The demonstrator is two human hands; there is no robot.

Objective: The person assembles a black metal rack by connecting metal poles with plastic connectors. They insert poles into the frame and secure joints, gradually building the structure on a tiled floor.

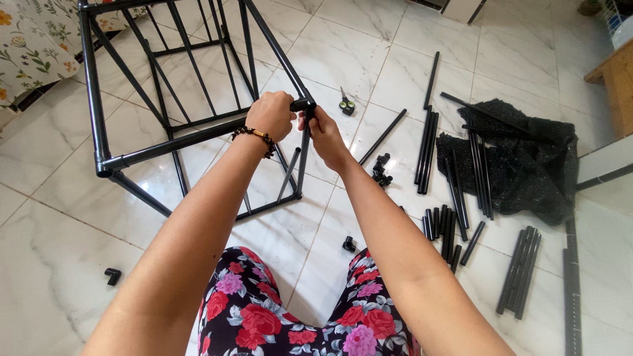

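Head view — both hands' grip, left hand (pixel 270 115) and right hand (pixel 323 128), clamped on smooth black tube frame (pixel 165 145).

I see a bright, evenly daylit scene with soft, faint shadows under the black frame (pixel 165 142). The glossy marble floor (pixel 343 53) gives a mild sheen but no harsh glare. Focus is sharp throughout; wide-angle distortion bends my forearms and the edges outward.

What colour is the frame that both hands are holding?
Black, all its tubes and corner joints; the frame shows best in the head view.
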